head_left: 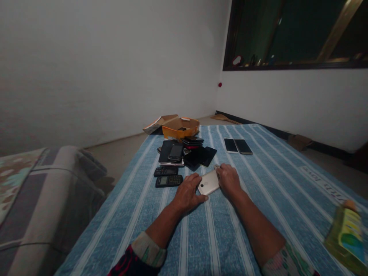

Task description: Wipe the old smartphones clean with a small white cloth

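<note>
A gold phone (208, 182) lies back up on the blue striped sheet (258, 214), held between both my hands. My left hand (188, 193) curls round its near left corner, thumb along the lower edge. My right hand (228, 179) grips its right edge, fingers closed on it. Just beyond lies a pile of dark phones (186, 152), and two small keypad phones (168, 176) sit to the left of my left hand. Two more phones (238, 146) lie side by side, screens up, farther right.
An open orange box (180, 128) with a cardboard lid (159, 123) stands at the sheet's far end. A yellow-green bottle (346, 237) lies at the right edge. A rolled grey blanket (48, 207) lies at left. White walls and a dark window (296, 34) enclose the corner.
</note>
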The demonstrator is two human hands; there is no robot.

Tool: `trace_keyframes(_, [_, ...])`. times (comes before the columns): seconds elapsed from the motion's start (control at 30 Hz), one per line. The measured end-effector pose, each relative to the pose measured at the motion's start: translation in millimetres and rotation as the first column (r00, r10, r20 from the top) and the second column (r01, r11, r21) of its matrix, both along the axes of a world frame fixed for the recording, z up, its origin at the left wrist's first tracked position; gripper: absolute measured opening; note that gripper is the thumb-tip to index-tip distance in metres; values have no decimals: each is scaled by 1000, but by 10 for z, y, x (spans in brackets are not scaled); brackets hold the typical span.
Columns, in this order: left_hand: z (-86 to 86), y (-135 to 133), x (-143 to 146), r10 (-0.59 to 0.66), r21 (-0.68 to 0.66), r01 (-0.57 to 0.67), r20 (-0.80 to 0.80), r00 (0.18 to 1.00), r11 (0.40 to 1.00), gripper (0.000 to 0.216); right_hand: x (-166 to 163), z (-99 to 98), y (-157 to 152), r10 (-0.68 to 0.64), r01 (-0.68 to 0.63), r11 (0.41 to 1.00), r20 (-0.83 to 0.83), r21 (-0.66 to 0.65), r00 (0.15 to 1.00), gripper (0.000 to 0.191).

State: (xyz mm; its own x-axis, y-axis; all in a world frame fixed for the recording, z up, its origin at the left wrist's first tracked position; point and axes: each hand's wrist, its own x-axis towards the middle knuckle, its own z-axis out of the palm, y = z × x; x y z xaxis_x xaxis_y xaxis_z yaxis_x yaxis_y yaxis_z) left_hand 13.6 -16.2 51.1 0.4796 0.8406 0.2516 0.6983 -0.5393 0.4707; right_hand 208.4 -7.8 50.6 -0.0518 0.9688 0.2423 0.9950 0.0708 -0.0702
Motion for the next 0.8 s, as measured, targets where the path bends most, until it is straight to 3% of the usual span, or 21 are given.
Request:
trace_keyframes(0.17, [2,3,-10,-7,7,7,-4,1000,1000,58,197,-21,105,-76,75,997,-36,-19,996,36])
trace_keyframes(0.4, [-21,17,-17,-8,8,8,6,1000,1000,61,196,34,178,-38,35,997,-45,-64,998,42])
trace_keyframes(0.8, [5,23,16,-20,-18,20,-4,1000,1000,55,180,133,-84,-96,108,981,80,-163,992,34])
